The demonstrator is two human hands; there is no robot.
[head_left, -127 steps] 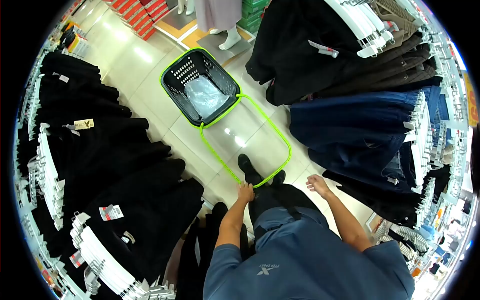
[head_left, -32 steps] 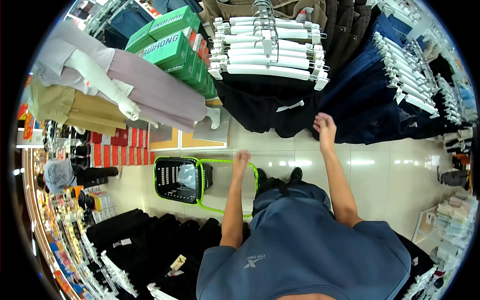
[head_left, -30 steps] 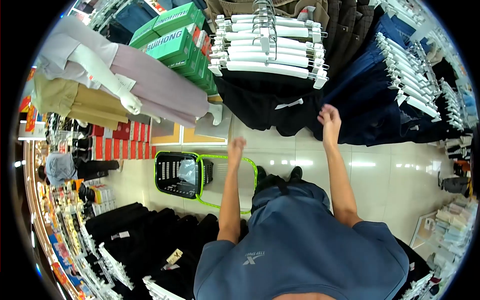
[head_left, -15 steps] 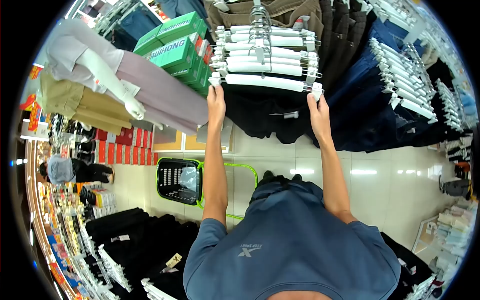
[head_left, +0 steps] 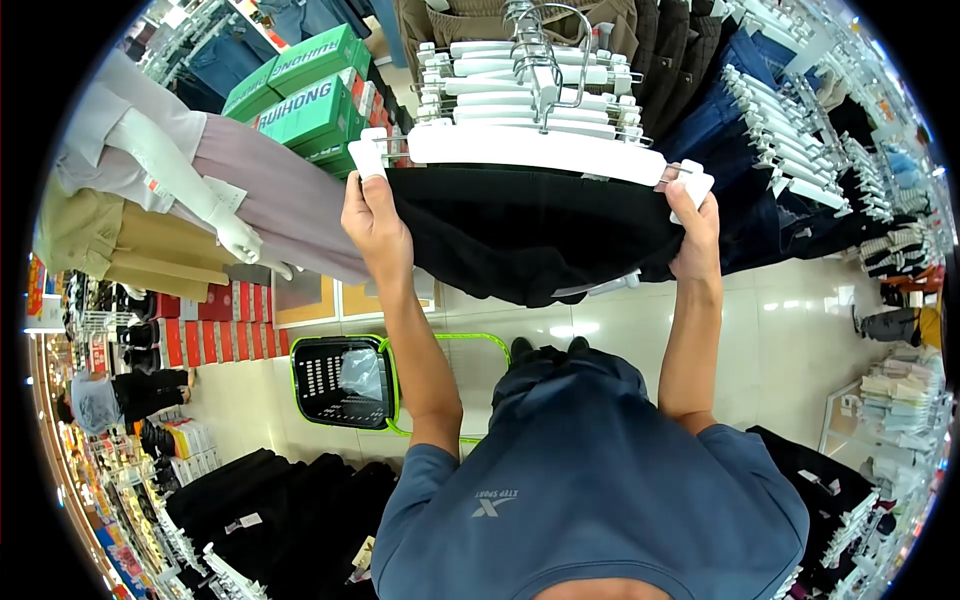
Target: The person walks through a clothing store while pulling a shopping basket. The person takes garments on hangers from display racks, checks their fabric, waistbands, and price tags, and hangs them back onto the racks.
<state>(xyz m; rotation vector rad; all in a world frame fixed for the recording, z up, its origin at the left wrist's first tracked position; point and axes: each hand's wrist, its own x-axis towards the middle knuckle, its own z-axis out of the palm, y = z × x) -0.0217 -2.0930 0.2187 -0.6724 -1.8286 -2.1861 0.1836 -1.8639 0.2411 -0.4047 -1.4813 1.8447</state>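
Note:
Between my hands is a white clip hanger with a black garment, seemingly trousers, hanging from it. My left hand is closed around the hanger's left end clip, thumb on top. At the opposite end, my right hand pinches the right clip and the garment's top edge. The hanger's metal hook rises in front of the others; whether it is off the rail I cannot tell. Just behind are several more white hangers in a row. A pale tag shows under the black cloth.
Green shoe boxes and a dressed mannequin stand at left. A black basket with green trim is on the floor beside me, holding a clear bag. Jeans hang at right, black clothes behind. A person is far left.
Both hands have moved apart and drawn the front hanger with its black garment toward me, off the row behind. Its hook now stands separate from the others.

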